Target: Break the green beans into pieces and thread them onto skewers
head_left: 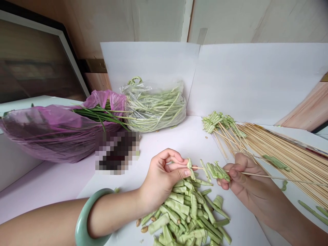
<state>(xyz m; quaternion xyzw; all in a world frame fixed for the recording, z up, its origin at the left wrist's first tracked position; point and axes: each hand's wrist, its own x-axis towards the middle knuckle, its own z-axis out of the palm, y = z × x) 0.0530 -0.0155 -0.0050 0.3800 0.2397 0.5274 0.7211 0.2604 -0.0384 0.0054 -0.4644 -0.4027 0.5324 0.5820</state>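
Observation:
My right hand (pixel 247 177) is closed on a thin wooden skewer (pixel 271 176), which runs out to the right past my wrist. Several pieces of green bean (pixel 217 171) are threaded on the skewer just left of my right fingers. At the tip end, my left hand (pixel 166 177) pinches a single bean piece (pixel 190 167) between thumb and fingers; the stick seems to meet it there. One more bean piece (pixel 205 169) hangs on the stick between the two. Directly below both hands lies a pile of cut bean pieces (pixel 189 212) on white paper.
Finished-looking skewers of bean pieces (pixel 217 121) lie at the back right, beside many bare skewers (pixel 276 153). A clear bag of long beans (pixel 156 106) and a purple bag (pixel 58 130) with green stalks stand behind on the left. White boards (pixel 256 78) rise at the back.

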